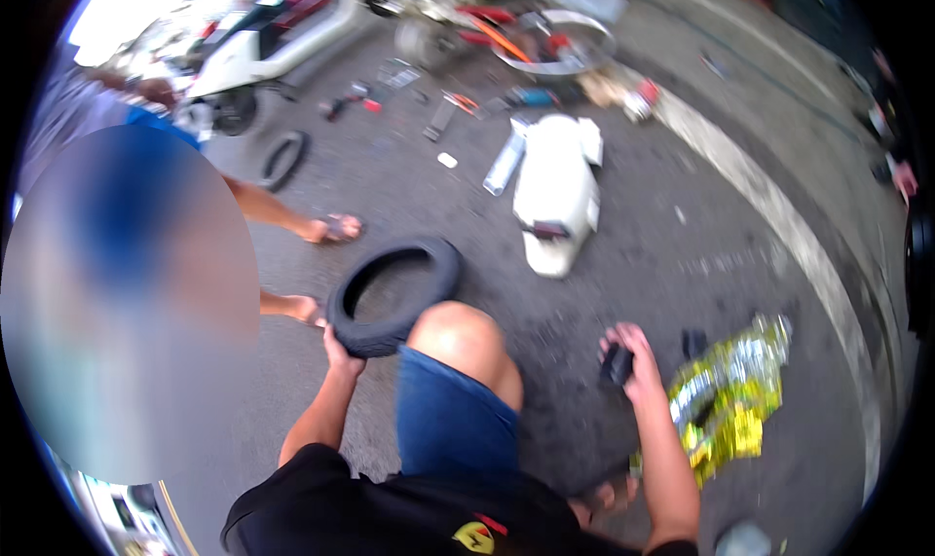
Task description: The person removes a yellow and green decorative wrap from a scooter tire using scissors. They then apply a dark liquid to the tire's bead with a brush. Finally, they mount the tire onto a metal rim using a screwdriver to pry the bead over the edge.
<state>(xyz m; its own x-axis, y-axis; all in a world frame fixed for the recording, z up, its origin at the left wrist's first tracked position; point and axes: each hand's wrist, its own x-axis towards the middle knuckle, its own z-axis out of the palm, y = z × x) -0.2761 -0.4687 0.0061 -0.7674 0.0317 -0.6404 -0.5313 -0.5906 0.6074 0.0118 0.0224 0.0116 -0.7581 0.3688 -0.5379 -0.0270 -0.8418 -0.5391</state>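
Note:
My left hand [343, 353] grips the lower left edge of a black scooter tyre [445, 274], which is tilted up beside my bent knee. Held out to the right, my right hand [638, 363] is closed around a small black block-like piece [616, 364]; blur hides its exact kind. Just right of that hand a similar small black piece [693, 343] lies on the ground. Crumpled clear-and-yellow plastic wrapping [735, 400] is spread next to it.
A person in sandals [336, 228] stands close on the left. Ahead lie a white scooter body panel [555, 196], a silver bar [504, 162], scattered tools [440, 118] and another tyre [283, 161]. Farther off are a wheel rim [594, 59] and a white scooter [282, 55]. A kerb [779, 205] curves along the right.

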